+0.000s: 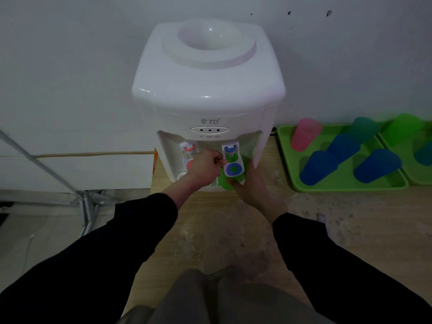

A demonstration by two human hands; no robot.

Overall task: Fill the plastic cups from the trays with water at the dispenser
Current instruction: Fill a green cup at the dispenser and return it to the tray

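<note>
table (233, 230): two trays (286, 160); left hand (203, 167) pinches blue tap (232, 160), right hand (251, 189) grips green cup (225, 181).

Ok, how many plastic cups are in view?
8. Green plastic cup in the right hand; pink cup, teal cup, three blue cups on the nearer green tray; second green cup, second teal cup on the cropped right tray, possibly hiding more.

Translucent green plastic cup (225, 181) under the white water dispenser's (208, 85) blue tap (233, 160); coloured cups (376, 166) inverted on a green tray (346, 186).

Plain indoor rm — water dispenser (208, 90), white wall (70, 54)
</note>
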